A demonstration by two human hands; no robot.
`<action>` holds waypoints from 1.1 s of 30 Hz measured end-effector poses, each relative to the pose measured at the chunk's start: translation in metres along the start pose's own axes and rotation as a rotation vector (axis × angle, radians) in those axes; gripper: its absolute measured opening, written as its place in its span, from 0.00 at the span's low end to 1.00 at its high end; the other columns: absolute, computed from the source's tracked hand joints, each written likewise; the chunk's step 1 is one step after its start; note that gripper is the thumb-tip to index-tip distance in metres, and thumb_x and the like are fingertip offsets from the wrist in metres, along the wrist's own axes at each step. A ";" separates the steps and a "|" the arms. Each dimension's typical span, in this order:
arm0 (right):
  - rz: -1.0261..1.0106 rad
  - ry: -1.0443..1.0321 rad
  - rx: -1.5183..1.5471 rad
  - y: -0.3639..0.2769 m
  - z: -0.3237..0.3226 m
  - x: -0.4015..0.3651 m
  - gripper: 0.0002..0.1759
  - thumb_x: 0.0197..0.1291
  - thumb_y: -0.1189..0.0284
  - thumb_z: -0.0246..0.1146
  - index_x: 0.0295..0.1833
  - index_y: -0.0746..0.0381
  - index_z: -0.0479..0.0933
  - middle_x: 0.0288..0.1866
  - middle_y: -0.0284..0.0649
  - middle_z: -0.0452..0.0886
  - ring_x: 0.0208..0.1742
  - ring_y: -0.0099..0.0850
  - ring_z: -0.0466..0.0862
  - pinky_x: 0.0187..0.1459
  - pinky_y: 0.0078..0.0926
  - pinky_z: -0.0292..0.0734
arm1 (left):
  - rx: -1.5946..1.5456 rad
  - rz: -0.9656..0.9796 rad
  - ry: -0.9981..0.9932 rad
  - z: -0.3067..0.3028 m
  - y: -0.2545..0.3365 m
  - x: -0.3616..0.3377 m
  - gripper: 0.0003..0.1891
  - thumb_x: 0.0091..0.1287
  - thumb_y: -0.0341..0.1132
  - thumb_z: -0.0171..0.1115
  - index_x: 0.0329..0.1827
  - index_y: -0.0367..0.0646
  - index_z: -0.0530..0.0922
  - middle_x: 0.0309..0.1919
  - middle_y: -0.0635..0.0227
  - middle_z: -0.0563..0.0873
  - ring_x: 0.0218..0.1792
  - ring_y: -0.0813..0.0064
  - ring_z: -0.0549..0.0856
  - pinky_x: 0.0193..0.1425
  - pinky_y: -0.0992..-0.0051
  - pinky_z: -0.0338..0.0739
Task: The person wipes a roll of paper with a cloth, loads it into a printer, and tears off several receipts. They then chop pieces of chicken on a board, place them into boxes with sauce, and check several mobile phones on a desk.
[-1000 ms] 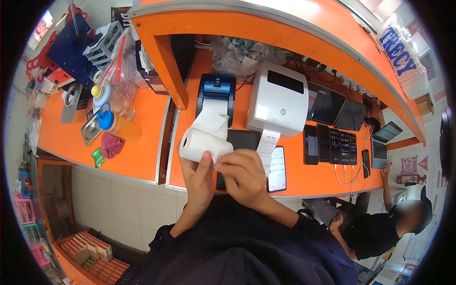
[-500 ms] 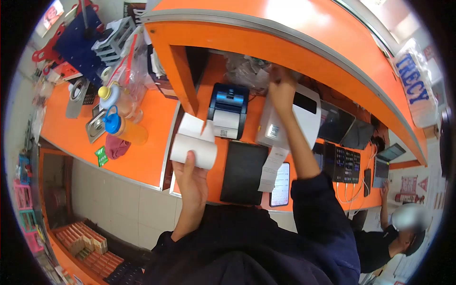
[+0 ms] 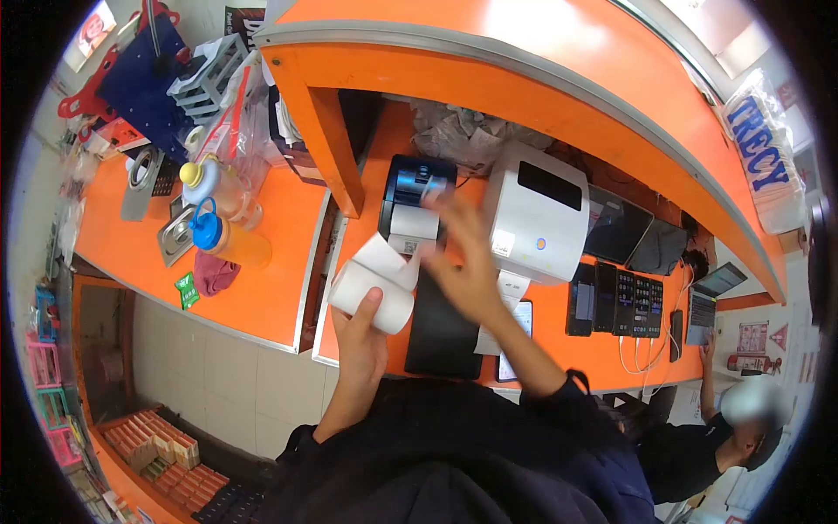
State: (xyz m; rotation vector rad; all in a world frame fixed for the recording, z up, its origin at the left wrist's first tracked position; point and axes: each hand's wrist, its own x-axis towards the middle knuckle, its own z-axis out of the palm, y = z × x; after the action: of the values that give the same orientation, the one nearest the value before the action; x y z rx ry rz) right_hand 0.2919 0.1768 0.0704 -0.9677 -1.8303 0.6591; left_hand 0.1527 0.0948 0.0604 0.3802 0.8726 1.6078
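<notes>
I am seeing a white paper roll (image 3: 394, 307) lying tilted in the left hand (image 3: 360, 354), its loose end extending toward the blue-and-black desktop printer (image 3: 406, 185). That printer is sitting just beyond, its front partly showing white; I am not making out whether its cover is closed.

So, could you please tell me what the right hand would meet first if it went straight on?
The right hand would probably meet the blue printer first; they overlap in this view, so any gap is unclear.

One head-worn camera looks forward and down — wide and dark-rimmed. Left hand (image 3: 361, 351) and right hand (image 3: 469, 275) show close, above the counter (image 3: 578, 360).
</notes>
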 end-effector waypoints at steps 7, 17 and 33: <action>0.591 -0.016 0.396 -0.025 0.034 -0.062 0.09 0.56 0.74 0.62 0.32 0.70 0.74 0.28 0.39 0.76 0.27 0.23 0.74 0.29 0.21 0.66 | -0.150 -0.234 -0.035 -0.028 -0.011 -0.021 0.28 0.59 0.33 0.60 0.61 0.35 0.61 0.55 0.57 0.71 0.58 0.65 0.72 0.60 0.66 0.69; 0.644 -0.091 0.130 -0.032 0.026 -0.064 0.06 0.57 0.75 0.58 0.33 0.69 0.74 0.31 0.47 0.78 0.30 0.33 0.79 0.31 0.24 0.69 | -0.108 -0.509 0.203 -0.084 -0.040 -0.031 0.25 0.60 0.35 0.60 0.58 0.36 0.65 0.50 0.59 0.77 0.53 0.66 0.76 0.58 0.68 0.71; 0.691 0.108 -0.328 0.097 0.057 -0.024 0.21 0.49 0.58 0.65 0.37 0.67 0.76 0.28 0.43 0.79 0.33 0.39 0.81 0.34 0.35 0.74 | 1.208 0.166 -0.013 -0.134 -0.079 -0.003 0.31 0.54 0.37 0.68 0.56 0.34 0.62 0.45 0.48 0.74 0.46 0.56 0.75 0.50 0.63 0.71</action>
State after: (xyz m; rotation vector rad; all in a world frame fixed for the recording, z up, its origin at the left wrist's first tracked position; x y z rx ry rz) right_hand 0.2790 0.2081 -0.0401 -1.8559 -1.5159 0.6987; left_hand 0.1187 0.0489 -0.0842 1.3122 1.7781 1.0385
